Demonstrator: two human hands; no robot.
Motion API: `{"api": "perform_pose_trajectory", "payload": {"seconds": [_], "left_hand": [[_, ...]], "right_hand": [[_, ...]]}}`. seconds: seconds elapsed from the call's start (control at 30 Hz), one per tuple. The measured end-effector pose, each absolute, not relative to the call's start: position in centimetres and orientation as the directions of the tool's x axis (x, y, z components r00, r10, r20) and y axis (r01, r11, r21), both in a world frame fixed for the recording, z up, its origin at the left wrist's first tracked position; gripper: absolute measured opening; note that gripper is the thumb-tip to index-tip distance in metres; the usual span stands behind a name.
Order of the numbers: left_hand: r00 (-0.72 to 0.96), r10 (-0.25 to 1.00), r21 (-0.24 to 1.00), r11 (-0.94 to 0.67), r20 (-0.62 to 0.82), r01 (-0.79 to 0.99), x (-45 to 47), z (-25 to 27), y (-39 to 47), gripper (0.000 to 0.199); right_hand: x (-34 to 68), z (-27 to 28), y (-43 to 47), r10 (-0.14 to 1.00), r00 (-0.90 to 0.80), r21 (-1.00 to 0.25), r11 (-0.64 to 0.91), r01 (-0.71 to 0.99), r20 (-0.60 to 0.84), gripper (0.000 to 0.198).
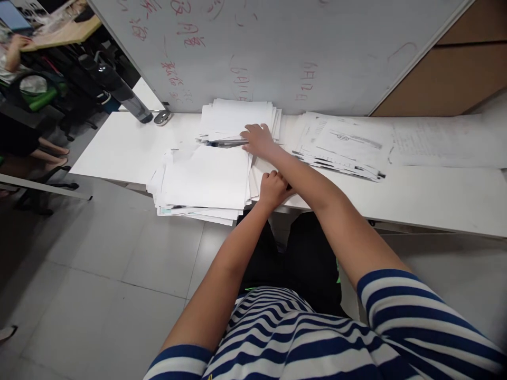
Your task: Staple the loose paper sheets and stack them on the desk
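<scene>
Two piles of white paper lie on the white table. The back paper stack (237,117) sits against the whiteboard, and the front paper stack (206,177) overhangs the table's near edge. My right hand (259,141) reaches across to the right edge of the back stack. Its fingers are apart and rest on the sheets near the gap between the piles. Below it, my left hand (274,189) is curled closed at the near table edge, just right of the front stack. Something dark shows beside its palm; what it holds, if anything, is hidden.
A whiteboard (277,53) with red writing stands behind the table (435,195). Printed sheets (340,140) lie to the right. A dark bottle (119,89) and a small round object (162,117) stand at the left end. Another person's arm (13,53) shows at a far desk.
</scene>
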State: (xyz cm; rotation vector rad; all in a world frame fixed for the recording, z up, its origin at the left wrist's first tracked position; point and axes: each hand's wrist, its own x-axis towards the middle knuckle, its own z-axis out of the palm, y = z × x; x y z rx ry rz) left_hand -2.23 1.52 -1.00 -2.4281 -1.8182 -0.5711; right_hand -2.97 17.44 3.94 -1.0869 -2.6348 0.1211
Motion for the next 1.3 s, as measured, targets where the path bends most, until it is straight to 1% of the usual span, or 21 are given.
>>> {"api": "perform_pose_trajectory", "payload": {"seconds": [0.03,0.1,0.13,0.2,0.27,0.33,0.4,0.43,0.5,0.6,0.7,0.87,1.03,1.17,1.3], "left_hand": [[0.241,0.909,0.16,-0.309,0.34,0.938,-2.2,-0.9,1.4,0.044],[0.24,0.899,0.15,-0.312,0.366,0.938,-2.3,-0.8,1.3,0.05],[0.237,0.895,0.155,-0.314,0.377,0.937,-2.3,-0.8,1.3,0.052],[0.237,0.888,0.169,-0.324,0.395,0.931,-2.3,-0.8,1.3,0.054],[0.234,0.882,0.174,-0.327,0.408,0.929,-2.4,-1.0,1.3,0.054],[0.231,0.879,0.171,-0.325,0.417,0.93,-2.4,-1.1,1.5,0.053],[0.225,0.879,0.17,-0.319,0.42,0.932,-2.4,-1.1,1.5,0.053],[0.221,0.881,0.171,-0.315,0.419,0.934,-2.4,-1.1,1.5,0.052],[0.214,0.883,0.166,-0.306,0.418,0.938,-2.4,-1.1,1.6,0.052],[0.207,0.883,0.145,-0.291,0.422,0.946,-2.4,-1.1,1.5,0.052],[0.201,0.883,0.127,-0.278,0.424,0.952,-2.5,-1.2,1.6,0.053],[0.202,0.881,0.119,-0.277,0.428,0.954,-2.5,-1.3,1.6,0.052],[0.198,0.884,0.109,-0.267,0.423,0.958,-2.5,-1.0,1.6,0.05],[0.195,0.885,0.113,-0.265,0.423,0.958,-2.4,-0.9,1.6,0.05],[0.198,0.883,0.116,-0.27,0.425,0.956,-2.5,-1.0,1.6,0.052]], "right_hand": [[-1.3,4.1,17.1,0.704,-0.662,-0.193,0.709,0.679,0.258,0.048],[3.2,4.2,16.3,0.754,-0.585,-0.212,0.65,0.729,0.3,0.049],[5.9,4.0,15.9,0.797,-0.52,-0.223,0.591,0.775,0.307,0.05],[11.5,3.3,15.1,0.887,-0.348,-0.24,0.424,0.873,0.303,0.053],[16.7,2.1,14.5,0.945,-0.169,-0.261,0.244,0.934,0.278,0.056],[20.5,0.7,14.0,0.974,-0.046,-0.28,0.109,0.954,0.223,0.064],[22.6,-0.6,13.8,0.985,0.027,-0.309,0.028,0.951,0.172,0.069],[23.1,-1.2,13.8,0.985,0.048,-0.325,0.008,0.946,0.163,0.069],[23.3,-2.0,13.7,0.979,0.076,-0.349,-0.005,0.937,0.19,0.063],[22.6,-2.4,13.4,0.956,0.105,-0.356,0.0,0.934,0.274,0.051],[22.0,-2.0,12.9,0.943,0.115,-0.366,0.008,0.931,0.312,0.046],[21.8,-1.0,12.2,0.942,0.126,-0.378,0.001,0.926,0.311,0.045],[22.3,-1.0,12.0,0.939,0.086,-0.366,0.044,0.93,0.332,0.046],[22.6,-1.4,12.3,0.943,0.091,-0.365,0.034,0.93,0.319,0.048],[22.6,-1.4,12.5,0.943,0.108,-0.391,0.025,0.92,0.316,0.047]]}}
